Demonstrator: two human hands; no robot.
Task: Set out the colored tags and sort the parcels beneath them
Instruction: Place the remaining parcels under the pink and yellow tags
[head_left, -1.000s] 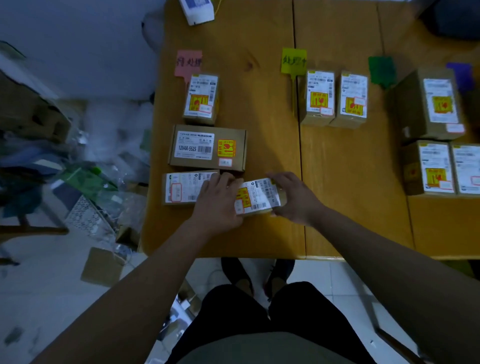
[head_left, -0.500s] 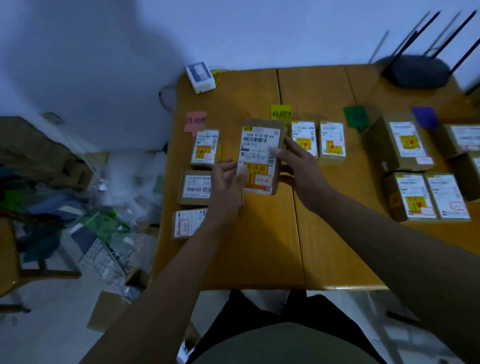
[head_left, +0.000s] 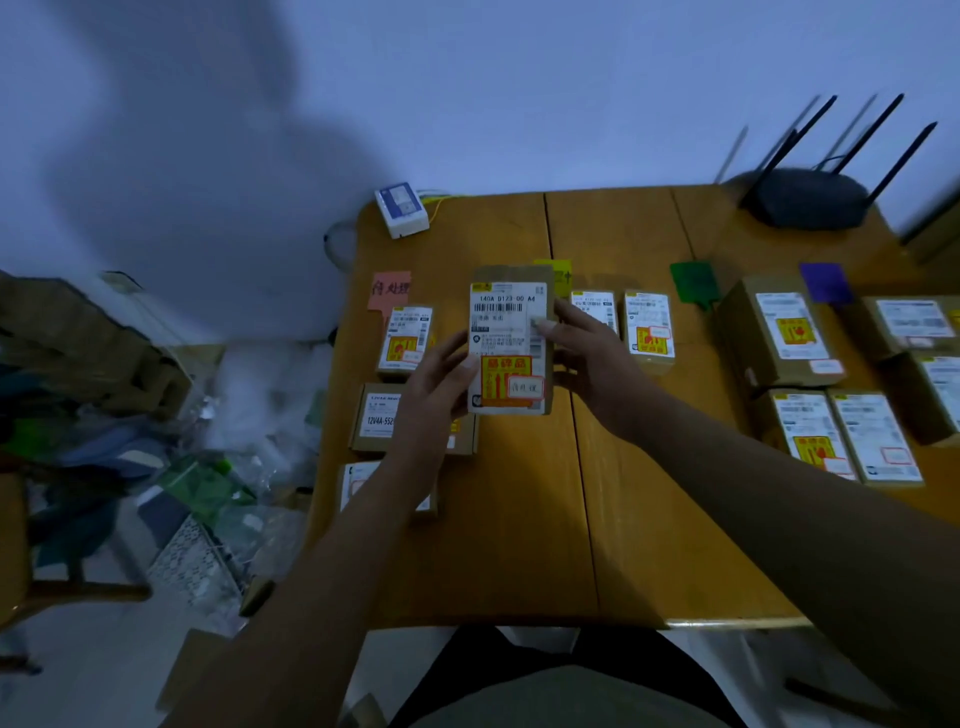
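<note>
While both hands grip, parcel stays raised

The held box covered most of the yellow tag, leaving only its right edge showing. The right hand hid the lower part of the parcel just behind it. The left hand and forearm crossed two boxes, cutting the printed code on the middle one short and hiding most of the near one. At the right edge, two parcels ran out of view. Small print on the labels was too fine to read. The clutter on the floor was smeared and dim.
</note>
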